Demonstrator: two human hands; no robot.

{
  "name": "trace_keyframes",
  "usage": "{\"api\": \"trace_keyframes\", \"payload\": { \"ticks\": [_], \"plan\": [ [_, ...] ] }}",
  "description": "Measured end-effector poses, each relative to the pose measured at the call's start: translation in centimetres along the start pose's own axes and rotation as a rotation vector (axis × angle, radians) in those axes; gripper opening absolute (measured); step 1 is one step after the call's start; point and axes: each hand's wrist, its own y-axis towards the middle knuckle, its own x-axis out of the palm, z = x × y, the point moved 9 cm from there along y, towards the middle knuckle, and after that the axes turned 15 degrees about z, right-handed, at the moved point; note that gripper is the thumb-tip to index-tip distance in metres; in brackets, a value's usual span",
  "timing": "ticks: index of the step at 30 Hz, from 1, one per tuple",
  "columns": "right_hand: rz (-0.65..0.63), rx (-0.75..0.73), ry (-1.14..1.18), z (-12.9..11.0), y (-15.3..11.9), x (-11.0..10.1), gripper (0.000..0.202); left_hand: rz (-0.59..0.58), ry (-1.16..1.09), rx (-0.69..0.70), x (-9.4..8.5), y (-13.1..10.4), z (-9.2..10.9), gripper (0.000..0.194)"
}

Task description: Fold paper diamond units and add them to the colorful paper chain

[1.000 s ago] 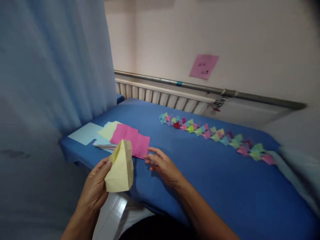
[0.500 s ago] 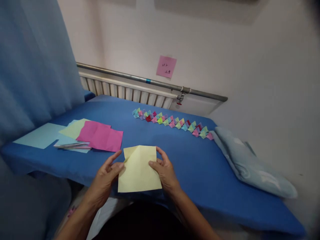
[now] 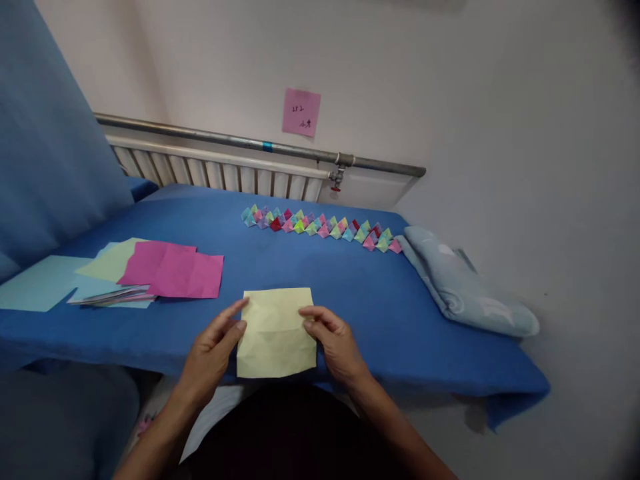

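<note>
A pale yellow sheet of paper (image 3: 277,340) with a crease across its middle is spread out at the near edge of the bed. My left hand (image 3: 214,347) has thumb and forefinger at its left edge. On the right edge, my right hand (image 3: 334,337) pinches the sheet, its forefinger lying over the paper. The underside of the sheet is hidden. To the left lie creased magenta papers (image 3: 175,270), partly over a light green sheet (image 3: 113,259) and a stack of thin papers (image 3: 113,295).
Folded paper pieces in several colours form a long chain (image 3: 323,225) at the back of the blue-covered bed (image 3: 310,267). At right rests a rolled light-blue blanket (image 3: 465,287). Behind are a radiator (image 3: 215,175) and pipe (image 3: 200,133); a curtain (image 3: 55,147) hangs at left.
The yellow paper has turned and opened flatter; its crease, upright before, now runs sideways. My right forefinger has come over the front of the sheet. The view has shifted rightward.
</note>
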Motion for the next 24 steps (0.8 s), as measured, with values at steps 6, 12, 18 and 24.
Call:
{"api": "trace_keyframes", "payload": {
  "ticks": [6, 12, 18, 24],
  "plan": [
    [-0.125, 0.177, 0.073, 1.0, -1.3, 0.5, 0.028, -0.179, 0.037, -0.081, 1.2, -0.5, -1.0, 0.034],
    [-0.114, 0.143, 0.063, 1.0, -1.0, -0.2, 0.029, -0.21, -0.012, -0.104, 1.5, -0.5, -1.4, 0.036],
    [-0.069, -0.182, -0.155, -1.4, -0.8, -1.4, 0.026, -0.173, 0.223, 0.199, 1.5, -0.5, 1.2, 0.031],
    [-0.072, -0.621, -0.389, -3.8, -2.0, -1.2, 0.025, -0.2, 0.337, 0.668, 2.4, -1.8, 4.1, 0.019]
  ]
}}
